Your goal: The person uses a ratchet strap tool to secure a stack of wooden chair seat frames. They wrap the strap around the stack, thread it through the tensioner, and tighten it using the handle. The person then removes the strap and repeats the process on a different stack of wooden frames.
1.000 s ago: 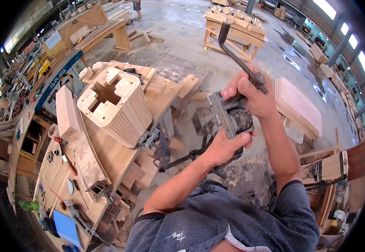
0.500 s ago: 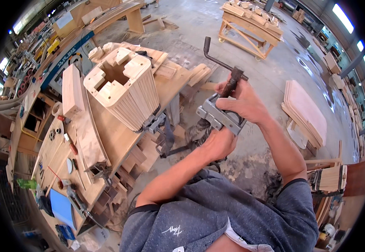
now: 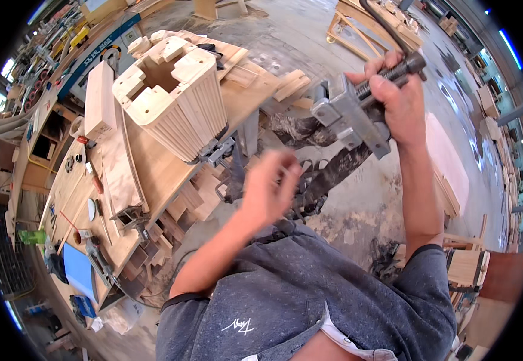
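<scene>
My right hand (image 3: 404,99) is raised at the right, its fingers wrapped round the dark threaded screw of a strap clamp (image 3: 350,117). The clamp has a grey metal body and a bent crank handle (image 3: 387,27). A dark, worn strap (image 3: 336,175) hangs from it towards my waist. My left hand (image 3: 267,189) is apart from the clamp, in front of my chest. Its fingers are blurred but look spread, and nothing shows in them. A ribbed wooden pedestal (image 3: 192,129) stands at the left on the workbench (image 3: 171,180), with another metal clamp (image 3: 218,153) at its lower edge.
A squared timber (image 3: 100,105) and a long curved board (image 3: 123,165) lie left of the pedestal. Hand tools and a blue sheet (image 3: 79,271) are on the bench's near end. Wood offcuts (image 3: 186,201) are piled below its edge. Stacked pale panels (image 3: 448,162) stand at the right.
My right hand has moved the clamp up and to the right. My left hand has come off the clamp and swung left, and more of the strap shows.
</scene>
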Demonstrator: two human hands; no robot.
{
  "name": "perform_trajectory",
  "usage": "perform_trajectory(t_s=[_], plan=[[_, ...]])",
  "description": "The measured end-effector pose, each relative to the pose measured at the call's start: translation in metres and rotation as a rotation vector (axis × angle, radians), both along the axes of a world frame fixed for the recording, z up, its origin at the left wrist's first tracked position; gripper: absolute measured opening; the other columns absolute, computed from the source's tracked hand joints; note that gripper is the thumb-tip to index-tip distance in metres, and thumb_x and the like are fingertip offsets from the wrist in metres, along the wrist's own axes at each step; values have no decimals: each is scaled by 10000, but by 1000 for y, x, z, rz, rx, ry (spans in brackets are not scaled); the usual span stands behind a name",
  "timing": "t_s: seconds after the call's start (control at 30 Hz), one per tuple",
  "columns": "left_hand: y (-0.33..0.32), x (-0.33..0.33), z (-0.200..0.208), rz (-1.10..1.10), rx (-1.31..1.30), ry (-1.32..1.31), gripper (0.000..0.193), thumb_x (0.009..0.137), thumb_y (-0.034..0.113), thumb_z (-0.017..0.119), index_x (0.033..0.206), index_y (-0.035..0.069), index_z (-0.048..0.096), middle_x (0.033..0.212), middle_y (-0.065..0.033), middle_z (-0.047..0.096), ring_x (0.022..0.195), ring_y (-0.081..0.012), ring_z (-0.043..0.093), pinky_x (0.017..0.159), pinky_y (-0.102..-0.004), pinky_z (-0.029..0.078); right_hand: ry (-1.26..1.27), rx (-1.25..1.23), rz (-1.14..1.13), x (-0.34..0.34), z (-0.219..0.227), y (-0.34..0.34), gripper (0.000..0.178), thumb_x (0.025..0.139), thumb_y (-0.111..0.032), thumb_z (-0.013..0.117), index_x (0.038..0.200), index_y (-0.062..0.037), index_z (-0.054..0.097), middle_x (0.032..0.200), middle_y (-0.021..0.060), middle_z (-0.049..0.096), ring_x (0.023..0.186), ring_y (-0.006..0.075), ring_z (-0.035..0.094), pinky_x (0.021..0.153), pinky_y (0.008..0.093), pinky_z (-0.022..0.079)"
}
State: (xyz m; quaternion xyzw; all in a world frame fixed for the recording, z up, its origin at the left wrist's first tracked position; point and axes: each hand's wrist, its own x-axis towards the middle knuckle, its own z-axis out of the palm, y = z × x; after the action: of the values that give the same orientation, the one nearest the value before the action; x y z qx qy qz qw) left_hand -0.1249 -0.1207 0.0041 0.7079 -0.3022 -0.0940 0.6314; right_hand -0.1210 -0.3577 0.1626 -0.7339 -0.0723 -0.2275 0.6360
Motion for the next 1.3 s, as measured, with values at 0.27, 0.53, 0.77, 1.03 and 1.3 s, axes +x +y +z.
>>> perform_trajectory(t_s=[0.27,0.53,0.77,1.03,1.3], plan=[[-25,62,49,-73,71,-319,223,885,65,746,1089,2,682,902,-138,682,765,-240,645,661,-341,508,-67,-165,132,0,25,-17,454,847,-270,733,1093,-75,404,1007,59,539,1085,280,684,991,427,554],[8,71,-27,214,194,-231,185,889,-28,646,1071,2,663,872,-147,679,788,-239,652,740,-328,522,-186,-39,-44,-23,42,-49,334,887,-167,686,1076,-45,440,987,64,578,1042,258,698,974,433,552],[139,68,-73,487,256,-48,407,817,-176,500,1150,38,595,955,-44,616,926,-137,577,862,-281,481,-259,287,-265,-15,56,-141,244,940,-218,649,1037,-17,747,1003,81,746,871,162,694,814,281,542],[221,69,8,594,-347,194,181,995,-82,505,1115,35,575,1070,-13,647,983,-87,611,894,-254,498,-156,447,-263,24,20,-172,169,932,-201,684,1012,-53,665,1016,67,713,910,181,681,829,311,558],[264,114,36,597,10,392,423,1111,383,393,1088,0,570,819,-164,703,631,-196,658,623,-331,581,-145,495,-230,60,-3,-134,113,947,-146,659,1023,-70,624,1030,67,705,966,180,671,883,321,540]])
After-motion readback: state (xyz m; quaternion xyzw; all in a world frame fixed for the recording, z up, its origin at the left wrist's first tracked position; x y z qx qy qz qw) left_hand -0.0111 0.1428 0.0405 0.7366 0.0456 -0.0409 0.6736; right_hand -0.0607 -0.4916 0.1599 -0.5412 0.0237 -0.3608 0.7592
